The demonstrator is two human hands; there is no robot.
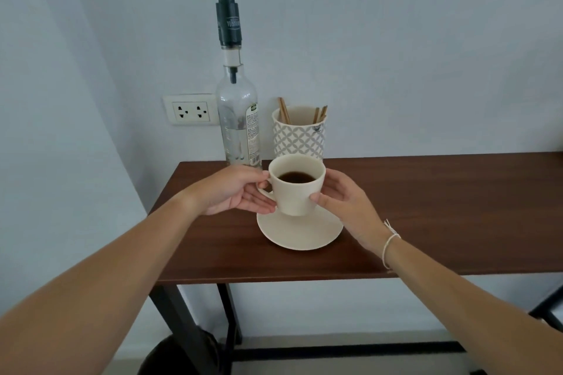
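Observation:
A cream cup (297, 193) with dark coffee in it hangs just above a cream saucer (300, 231) on the dark wooden table (426, 207). My left hand (237, 192) holds the cup at its handle, thumb on top and fingers under it. My right hand (344, 198) cradles the cup's right side, thumb against the wall and fingers curved behind. The cup's base appears slightly lifted off the saucer.
A tall clear glass bottle (239, 128) with a black pump top stands at the table's back edge by the wall. Beside it a patterned cup (300, 134) holds wooden sticks. A wall socket (190, 109) is left of the bottle. A dark round object (179, 356) lies on the floor.

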